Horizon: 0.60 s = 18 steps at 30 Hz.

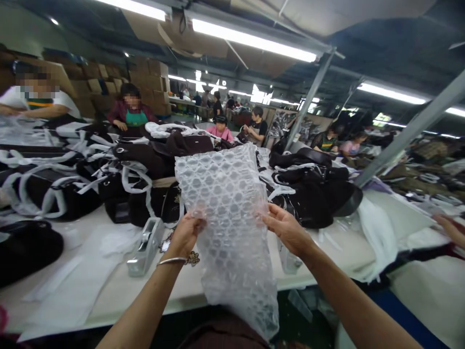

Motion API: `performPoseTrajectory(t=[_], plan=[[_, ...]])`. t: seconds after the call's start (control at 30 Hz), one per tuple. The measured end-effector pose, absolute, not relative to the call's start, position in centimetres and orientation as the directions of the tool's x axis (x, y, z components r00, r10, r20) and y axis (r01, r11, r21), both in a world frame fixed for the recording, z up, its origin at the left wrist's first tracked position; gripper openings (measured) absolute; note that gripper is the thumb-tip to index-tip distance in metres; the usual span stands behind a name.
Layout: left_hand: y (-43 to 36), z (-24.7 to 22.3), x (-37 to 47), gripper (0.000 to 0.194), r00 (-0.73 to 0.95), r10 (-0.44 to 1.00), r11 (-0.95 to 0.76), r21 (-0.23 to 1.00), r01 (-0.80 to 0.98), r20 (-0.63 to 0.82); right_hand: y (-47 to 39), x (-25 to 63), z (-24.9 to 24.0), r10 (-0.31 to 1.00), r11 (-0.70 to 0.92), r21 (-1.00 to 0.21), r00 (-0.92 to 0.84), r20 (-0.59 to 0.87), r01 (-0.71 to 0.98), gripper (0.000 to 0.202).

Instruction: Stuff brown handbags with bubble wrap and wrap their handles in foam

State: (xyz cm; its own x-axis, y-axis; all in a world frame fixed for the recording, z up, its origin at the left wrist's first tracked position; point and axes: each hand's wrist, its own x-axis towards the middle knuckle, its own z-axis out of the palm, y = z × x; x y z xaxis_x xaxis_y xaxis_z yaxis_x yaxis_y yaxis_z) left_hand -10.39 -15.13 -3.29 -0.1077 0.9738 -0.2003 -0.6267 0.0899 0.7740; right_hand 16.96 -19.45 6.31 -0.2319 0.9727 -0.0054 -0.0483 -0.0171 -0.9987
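Note:
A sheet of clear bubble wrap (pixel 228 203) hangs in front of me, its top edge above the table and its lower end past the table's front edge. My left hand (pixel 187 232) pinches its left side, fingers closed on the plastic. On the opposite side my right hand (pixel 286 228) grips the other edge between thumb and fingers. Behind my left wrist, partly covered, lie metal flower-shaped ornaments (pixel 192 258). A clear tape dispenser (pixel 146 247) stands on the table left of my left hand.
Dark bags with white-wrapped handles (pixel 138 165) are piled across the table (pixel 119 291). White foam sheets (pixel 72 291) lie at left, and white strips (pixel 378 232) hang at right. A slanted metal post (pixel 308 99) rises behind. Another person's hand (pixel 450 228) reaches in at far right; several people sit beyond.

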Motion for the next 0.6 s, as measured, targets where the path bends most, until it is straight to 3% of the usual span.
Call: performPoseTrajectory(t=[0.2, 0.37, 0.43, 0.5, 0.6], plan=[[-13.7, -3.1, -8.8, 0.037, -0.056, 0.963, 0.168, 0.747, -0.643, -0.265, -18.3, 18.4, 5.2, 0.989, -0.103, -0.995, -0.11, -0.102, -0.005, 0.034], [-11.7, -2.9, -6.2, 0.04, -0.046, 0.976, 0.144, 0.796, -0.587, -0.211, -16.0, 19.8, 5.4, 0.994, -0.11, -0.992, 0.021, -0.111, -0.066, 0.029], [-10.8, -2.3, -5.0, 0.042, -0.139, 0.983, 0.043, 0.884, -0.466, -0.121, -14.5, 20.6, 5.7, 0.99, -0.078, -0.987, 0.103, -0.093, -0.143, 0.024], [-10.4, -1.1, -3.9, 0.047, -0.29, 0.955, -0.131, 0.962, -0.238, 0.059, -12.8, 21.8, 6.0, 0.976, -0.013, -0.97, 0.207, -0.065, -0.242, 0.021], [-11.4, 1.0, -2.0, 0.053, -0.354, 0.85, -0.365, 0.921, 0.135, 0.389, -10.7, 24.0, 6.4, 0.957, 0.082, -0.937, 0.29, -0.022, -0.34, 0.021]])
